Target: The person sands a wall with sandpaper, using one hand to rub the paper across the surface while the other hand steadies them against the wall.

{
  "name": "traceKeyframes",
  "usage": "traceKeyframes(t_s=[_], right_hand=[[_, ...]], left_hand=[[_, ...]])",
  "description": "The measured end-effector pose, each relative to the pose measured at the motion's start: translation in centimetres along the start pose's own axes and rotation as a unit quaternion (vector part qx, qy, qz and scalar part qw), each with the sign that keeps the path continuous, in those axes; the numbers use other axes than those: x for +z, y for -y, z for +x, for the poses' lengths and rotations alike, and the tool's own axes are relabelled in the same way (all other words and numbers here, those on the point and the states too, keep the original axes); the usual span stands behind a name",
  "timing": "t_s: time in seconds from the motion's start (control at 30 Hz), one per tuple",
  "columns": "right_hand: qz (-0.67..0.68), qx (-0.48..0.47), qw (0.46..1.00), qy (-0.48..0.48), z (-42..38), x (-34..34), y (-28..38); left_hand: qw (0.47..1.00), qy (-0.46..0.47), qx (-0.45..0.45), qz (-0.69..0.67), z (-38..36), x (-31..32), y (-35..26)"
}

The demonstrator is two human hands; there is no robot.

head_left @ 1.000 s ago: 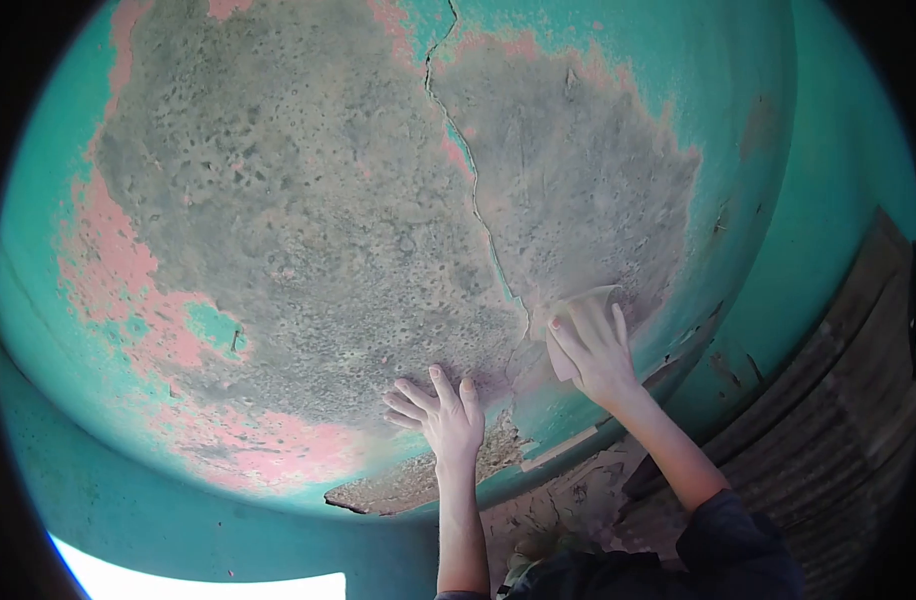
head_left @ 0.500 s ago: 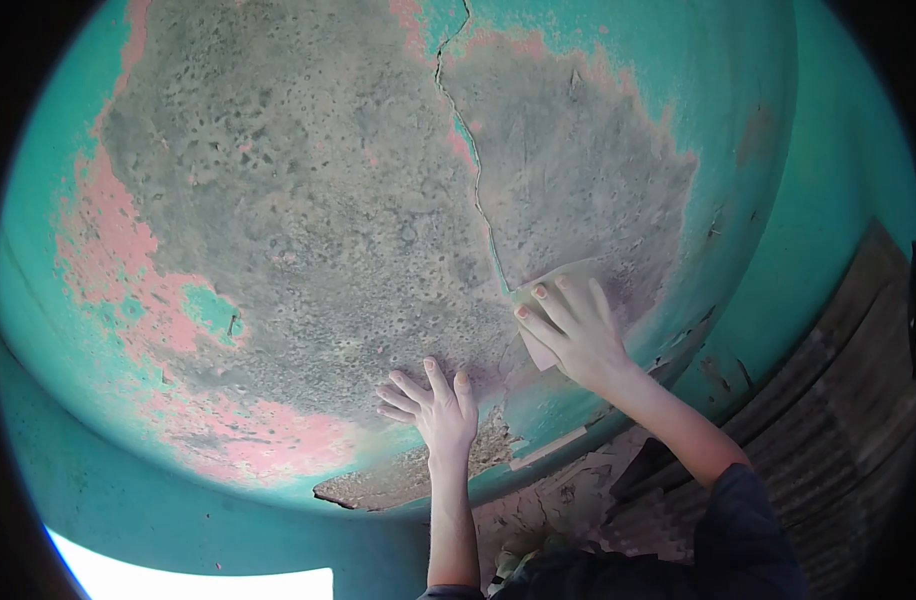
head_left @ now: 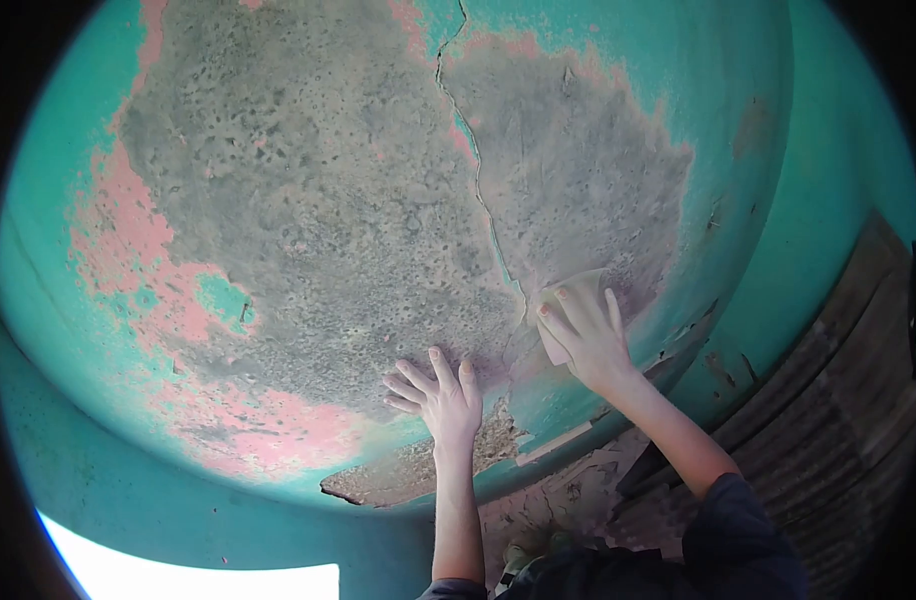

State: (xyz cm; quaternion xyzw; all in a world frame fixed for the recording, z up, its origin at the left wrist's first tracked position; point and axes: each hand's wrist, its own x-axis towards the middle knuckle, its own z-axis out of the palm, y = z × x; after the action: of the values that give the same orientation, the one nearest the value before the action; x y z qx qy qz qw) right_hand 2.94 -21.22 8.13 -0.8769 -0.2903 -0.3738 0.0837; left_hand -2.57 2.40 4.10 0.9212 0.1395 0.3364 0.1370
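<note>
My right hand presses a thin pale sheet of sandpaper flat against the wall, just right of the lower end of a long crack. Its fingers are spread over the sheet, and the sheet's edges show past them. Pale dust coats both hands. My left hand lies with fingers spread on the lower part of the rough grey patch, holding nothing. Around that patch the wall has worn pink and green paint.
Below my left hand, a broken strip of coarse plaster lies along the wall's lower edge. Dark ridged sheets stand at the lower right. Bright light comes through an opening at the lower left.
My right hand and the sandpaper have shifted slightly right and down, uncovering more of the crack's lower end. My left hand stays on the wall. The view has shifted a little.
</note>
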Motion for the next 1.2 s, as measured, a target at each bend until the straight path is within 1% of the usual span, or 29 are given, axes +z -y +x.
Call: traceKeyframes(t_s=[0.03, 0.1, 0.13, 0.2, 0.27, 0.33, 0.37, 0.4, 0.47, 0.5, 0.57, 0.63, 0.7, 0.73, 0.8, 0.9, 0.93, 1.0, 1.03, 1.1, 1.13, 1.2], right_hand=[[-0.002, 0.000, 1.000, -0.002, 0.6, -0.4, 0.3], [0.026, 0.013, 0.999, -0.032, 2.1, -1.0, 1.2], [0.026, 0.013, 0.999, -0.032, 1.9, -1.1, 1.1], [0.049, 0.040, 0.998, 0.003, 0.9, -0.5, 1.3], [0.042, 0.046, 0.998, -0.007, -0.3, 0.7, 1.1], [0.037, 0.064, 0.997, 0.004, 0.3, -0.2, 1.8], [0.047, 0.069, 0.996, -0.022, 1.5, -0.8, 2.2], [0.049, 0.071, 0.996, -0.021, 2.0, -0.7, 2.3], [0.067, 0.067, 0.993, -0.073, 2.3, 0.0, 2.6], [0.068, 0.069, 0.992, -0.076, 1.5, 0.7, 3.0], [0.068, 0.091, 0.993, -0.038, -1.0, 2.0, 3.8], [0.084, 0.096, 0.991, -0.041, -0.6, 1.6, 4.2], [0.119, 0.107, 0.987, -0.035, -0.5, 1.1, 4.6], [0.119, 0.109, 0.986, -0.036, -0.6, 1.1, 4.5], [0.074, 0.103, 0.992, -0.020, -1.0, 1.3, 4.1], [0.100, 0.129, 0.986, -0.014, -1.3, 2.0, 4.8], [0.101, 0.126, 0.987, -0.018, -0.8, 1.9, 4.8], [0.107, 0.134, 0.984, -0.042, 0.3, 1.2, 5.1], [0.110, 0.133, 0.984, -0.041, 1.3, 0.5, 5.2], [0.134, 0.118, 0.981, -0.079, 3.2, -0.5, 5.4], [0.135, 0.117, 0.981, -0.077, 2.9, -0.3, 5.6], [0.151, 0.131, 0.978, -0.062, 1.5, 0.8, 6.3]], left_hand=[[1.000, -0.002, 0.001, -0.002, 0.2, -0.4, -0.3], [0.987, 0.135, -0.061, 0.061, 0.4, -1.5, -0.9], [0.987, 0.134, -0.062, 0.062, 0.5, -1.9, -1.2], [0.984, 0.160, -0.070, 0.045, 0.6, -2.6, -1.4], [0.984, 0.157, -0.065, 0.045, 0.6, -2.7, -1.1], [0.985, 0.155, -0.060, 0.042, 0.5, -2.6, -1.3], [0.986, 0.151, -0.062, 0.043, 0.5, -2.5, -1.4], [0.986, 0.147, -0.065, 0.043, 0.4, -2.4, -1.5], [0.987, 0.141, -0.058, 0.042, 0.0, -2.3, -1.3], [0.989, 0.131, -0.051, 0.036, 0.1, -2.3, -1.2], [0.988, 0.137, -0.049, 0.042, 0.0, -2.4, -1.0], [0.988, 0.142, -0.048, 0.047, -0.3, -2.1, -0.8], [0.998, 0.062, -0.005, 0.002, -0.7, -1.8, -0.4], [0.998, 0.063, -0.003, 0.002, -0.9, -1.8, -0.3], [0.998, 0.060, -0.006, -0.012, -1.1, -1.7, -0.5], [0.998, 0.038, 0.009, -0.039, -1.4, -2.5, -0.7], [0.999, 0.033, 0.008, -0.039, -1.4, -3.1, -0.8], [0.998, 0.032, 0.050, -0.037, -1.7, -4.4, -0.7], [0.998, 0.032, 0.048, -0.035, -1.4, -4.9, -0.8], [0.997, 0.000, 0.060, -0.054, -0.5, -5.8, -0.9], [0.997, 0.000, 0.059, -0.053, 0.0, -6.3, -1.0], [0.999, -0.016, 0.038, -0.002, 0.9, -6.9, -1.0]])
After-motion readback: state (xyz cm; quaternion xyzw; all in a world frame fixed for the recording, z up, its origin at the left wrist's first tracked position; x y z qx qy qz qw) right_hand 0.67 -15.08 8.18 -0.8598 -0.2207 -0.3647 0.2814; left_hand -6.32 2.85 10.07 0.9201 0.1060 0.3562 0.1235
